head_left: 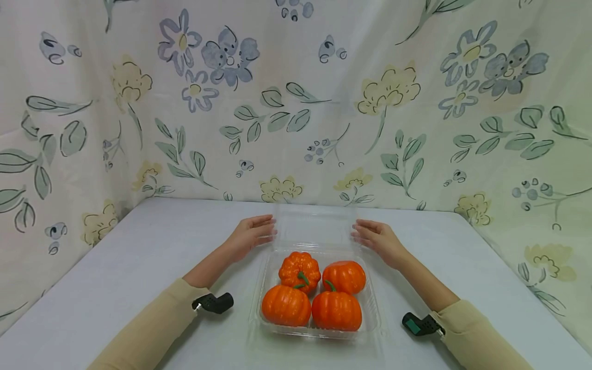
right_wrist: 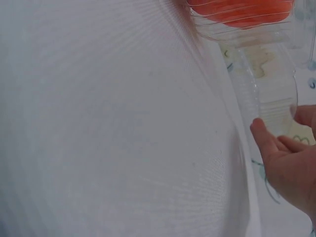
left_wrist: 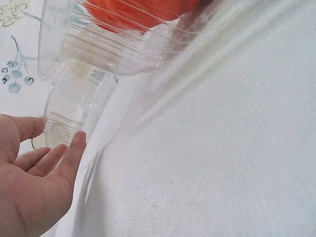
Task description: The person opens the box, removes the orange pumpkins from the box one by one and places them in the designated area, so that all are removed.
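A clear plastic clamshell tray [head_left: 375,314] sits on the table and holds several orange toy pumpkins [head_left: 336,310]. Its transparent lid [head_left: 316,224] stands open and upright at the back. My left hand [head_left: 257,232] is at the lid's left edge with straight fingers touching it. My right hand [head_left: 370,235] mirrors it at the right edge. In the left wrist view the left hand [left_wrist: 37,177] lies open beside the lid [left_wrist: 69,108], with the tray [left_wrist: 123,52] above. In the right wrist view the right hand [right_wrist: 289,165] is open against the lid [right_wrist: 269,94].
The table [head_left: 139,257] is covered in plain white cloth. Flowered fabric [head_left: 296,103] hangs as walls behind and on both sides. A small black wrist camera [head_left: 214,302] rides on each beige sleeve.
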